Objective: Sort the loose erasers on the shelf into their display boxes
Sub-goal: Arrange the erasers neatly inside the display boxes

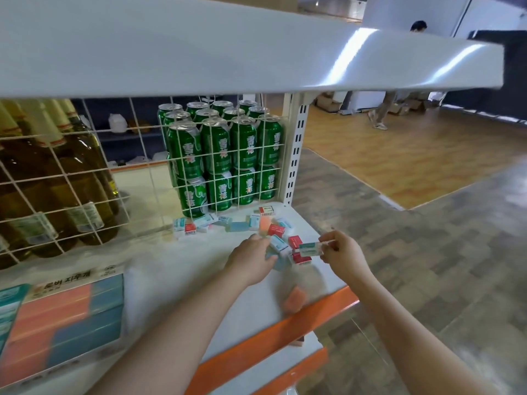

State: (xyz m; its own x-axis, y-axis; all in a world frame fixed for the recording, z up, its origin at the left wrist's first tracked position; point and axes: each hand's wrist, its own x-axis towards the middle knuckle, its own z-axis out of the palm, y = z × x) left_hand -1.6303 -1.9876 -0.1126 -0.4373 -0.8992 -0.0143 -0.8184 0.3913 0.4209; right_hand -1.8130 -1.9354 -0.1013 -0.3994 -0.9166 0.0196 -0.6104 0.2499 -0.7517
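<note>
**Erasers near the shelf lip, one already sliding**

We have the right hand [340, 253] at the right end of the white metal shelf [176, 269], its fingers [328, 240] pinching a small teal-and-white boxed eraser [310, 248] lifted just above the pile. The left hand [251, 262] is flat over the pile, fingers straight, touching a white-and-teal eraser [278, 244]; we can't tell whether it grips anything.

The loose erasers [236, 225], red, teal and pale-blue sleeved blocks, lie scattered from the wire grid [85, 178] in front of the green drink cans [216, 155] out to the right corner of the shelf.

The display box with orange and blue blocks [65, 323] sits well apart at far left, a second teal box just beside it, cropped.

Risks we judge from here:
- A blurred orange eraser [295, 300] lies near the orange front rail [271, 340]; blur suggests it is moving, so it may go over the lip.
- The flat left hand sweeping could push red ones [301, 258] off the open right end.
- The pinch on the teal eraser is at one end only; it could twist out on the long carry left.
- Similar teal and blue colours, so the wrong box is likely.
</note>
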